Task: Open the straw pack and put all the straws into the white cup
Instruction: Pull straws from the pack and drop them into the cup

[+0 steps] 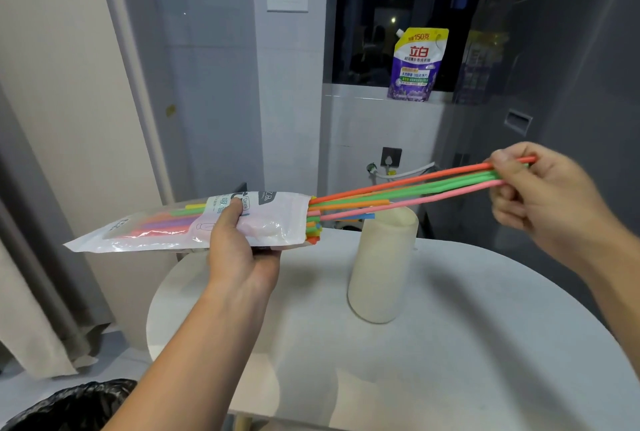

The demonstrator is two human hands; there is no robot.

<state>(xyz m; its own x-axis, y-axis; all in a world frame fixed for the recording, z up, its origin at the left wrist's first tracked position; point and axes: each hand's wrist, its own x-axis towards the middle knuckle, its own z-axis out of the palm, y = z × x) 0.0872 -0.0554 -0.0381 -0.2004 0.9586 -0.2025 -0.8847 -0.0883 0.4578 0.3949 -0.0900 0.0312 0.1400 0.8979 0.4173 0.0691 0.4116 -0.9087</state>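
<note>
A purple detergent pouch (417, 65) stands at the window ledge's (356, 96) right end. A black bag (69, 406) lies past the counter's (485, 344) left edge.

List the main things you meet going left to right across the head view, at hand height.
Curtain → straw pack → white cup → right hand, which pinches the pulled-out straws. The left hand is left out because it grips the straw pack and overlaps it.

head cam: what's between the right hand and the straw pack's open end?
Only a bunch of straws, pinched by the right hand, far ends inside the straw pack. They bridge the gap in mid-air, crossing the white cup top. Head view.
</note>
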